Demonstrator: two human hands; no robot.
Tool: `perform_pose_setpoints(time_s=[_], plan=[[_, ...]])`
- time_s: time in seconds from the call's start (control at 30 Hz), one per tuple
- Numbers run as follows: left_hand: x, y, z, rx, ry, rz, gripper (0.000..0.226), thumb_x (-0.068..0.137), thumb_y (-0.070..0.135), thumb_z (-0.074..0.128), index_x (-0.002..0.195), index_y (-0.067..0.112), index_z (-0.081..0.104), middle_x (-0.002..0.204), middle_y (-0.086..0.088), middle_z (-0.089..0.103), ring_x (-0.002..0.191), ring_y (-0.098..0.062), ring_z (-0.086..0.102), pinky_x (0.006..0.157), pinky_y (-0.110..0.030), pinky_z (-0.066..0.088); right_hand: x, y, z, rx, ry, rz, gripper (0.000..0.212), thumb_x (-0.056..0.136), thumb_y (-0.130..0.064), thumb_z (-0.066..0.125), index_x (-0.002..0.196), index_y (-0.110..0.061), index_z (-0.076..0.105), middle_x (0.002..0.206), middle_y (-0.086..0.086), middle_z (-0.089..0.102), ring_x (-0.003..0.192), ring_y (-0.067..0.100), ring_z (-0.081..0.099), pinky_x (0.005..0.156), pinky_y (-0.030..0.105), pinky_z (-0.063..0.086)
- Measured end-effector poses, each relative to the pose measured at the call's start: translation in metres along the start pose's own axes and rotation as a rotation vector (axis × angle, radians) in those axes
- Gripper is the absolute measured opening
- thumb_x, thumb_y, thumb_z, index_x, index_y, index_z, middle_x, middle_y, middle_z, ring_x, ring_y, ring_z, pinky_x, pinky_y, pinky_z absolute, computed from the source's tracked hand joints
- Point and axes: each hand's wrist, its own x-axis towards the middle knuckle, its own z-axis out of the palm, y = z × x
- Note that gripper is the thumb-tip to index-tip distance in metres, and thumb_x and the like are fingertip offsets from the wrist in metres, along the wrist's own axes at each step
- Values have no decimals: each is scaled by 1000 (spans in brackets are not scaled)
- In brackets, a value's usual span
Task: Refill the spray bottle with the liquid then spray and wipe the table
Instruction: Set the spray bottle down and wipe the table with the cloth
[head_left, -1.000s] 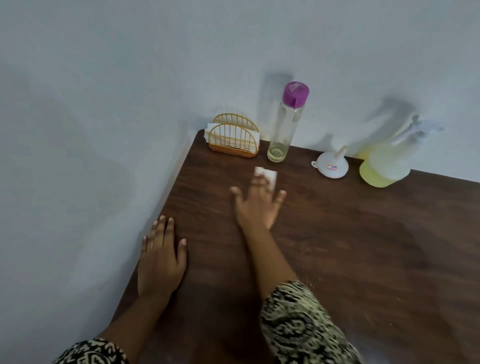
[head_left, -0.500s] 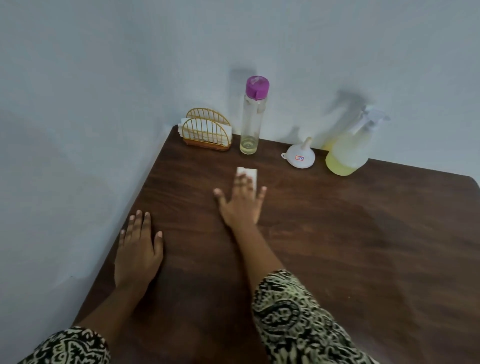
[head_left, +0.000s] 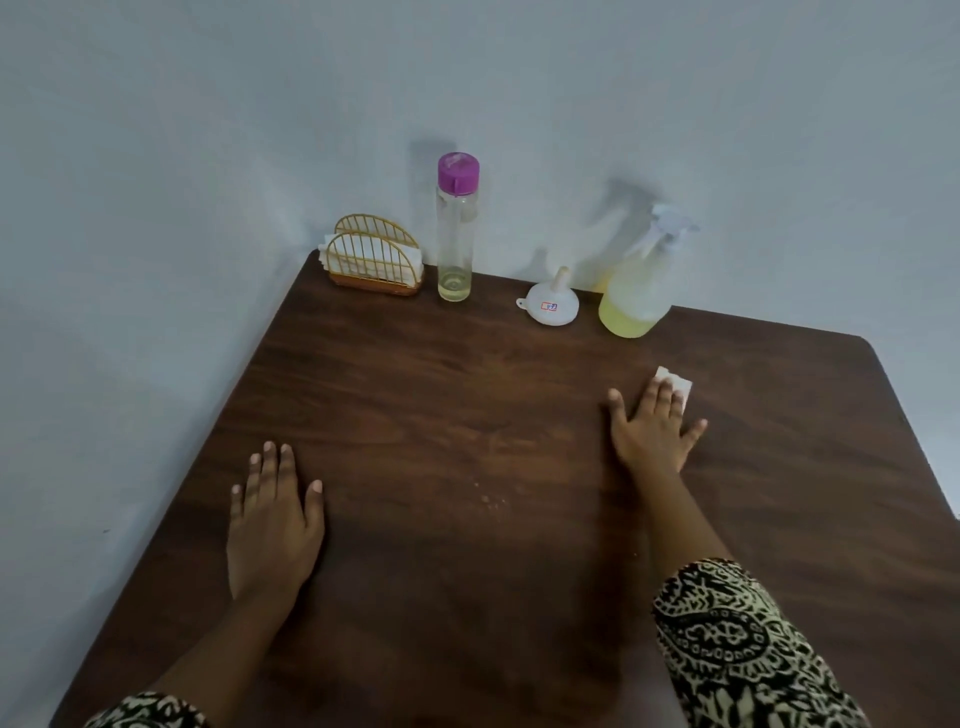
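My right hand (head_left: 652, 428) lies flat, fingers spread, pressing a white folded tissue (head_left: 678, 383) onto the dark wooden table (head_left: 467, 395) at the right, just in front of the spray bottle (head_left: 640, 291). That bottle is clear, holds yellow liquid and has a white trigger head; it stands at the back by the wall. My left hand (head_left: 272, 514) rests flat on the table near the left edge and holds nothing. A tall clear bottle (head_left: 455, 228) with a purple cap and a little liquid at its bottom stands at the back.
A white funnel (head_left: 551, 306) lies upside down between the two bottles. A gold wire napkin holder (head_left: 375, 257) with tissues sits in the back left corner. A few small droplets (head_left: 491, 499) show mid-table. Walls close off the back and left.
My right hand has slid the tissue from the middle back of the table over to the right, in front of the spray bottle. The left hand stays put.
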Motion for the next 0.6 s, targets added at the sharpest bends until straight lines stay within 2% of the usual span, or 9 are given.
perform_pose_setpoints(time_s=[0.07,0.17,0.27,0.37,0.47,0.6], plan=[[-5,3,1,-6,-4,-16,57,97,28,45,146,2,31,155,-16,28,145,-29,23,116,-47,18,-21,-28,12,-23,6,-53,81,92,-66,13,152,-14,-4,161,4,-2,148,19,-3,115,56,-8],[-13,7,0,-22,17,-42,57,97,27,47,146,1,32,154,-16,29,145,-29,23,116,-48,17,-73,-95,42,-10,-7,-238,80,93,-63,17,152,-12,-2,160,5,1,148,18,-2,114,52,-12],[-24,12,1,-37,30,-110,57,98,28,45,147,2,31,155,-15,28,146,-27,21,116,-50,15,-140,-166,70,80,-98,-480,81,93,-63,23,152,-12,2,160,5,3,147,16,-3,112,47,-17],[-35,13,2,-45,29,-143,57,99,29,41,148,4,28,157,-12,25,147,-25,17,116,-49,12,-180,-198,81,37,-214,-637,77,95,-62,17,151,-14,-1,160,1,-6,146,14,-13,105,43,-27],[-37,13,2,-38,32,-138,58,99,31,41,148,4,28,157,-12,25,147,-25,18,116,-49,12,-167,-172,76,7,-169,-609,74,95,-61,17,152,-18,-3,160,-1,-6,146,13,-10,107,46,-26],[-37,14,1,-33,19,-149,58,99,32,41,148,4,28,157,-12,25,147,-26,18,117,-50,12,-126,-65,51,8,-26,-369,74,94,-62,22,152,-22,2,161,-2,3,147,14,0,113,51,-14]])
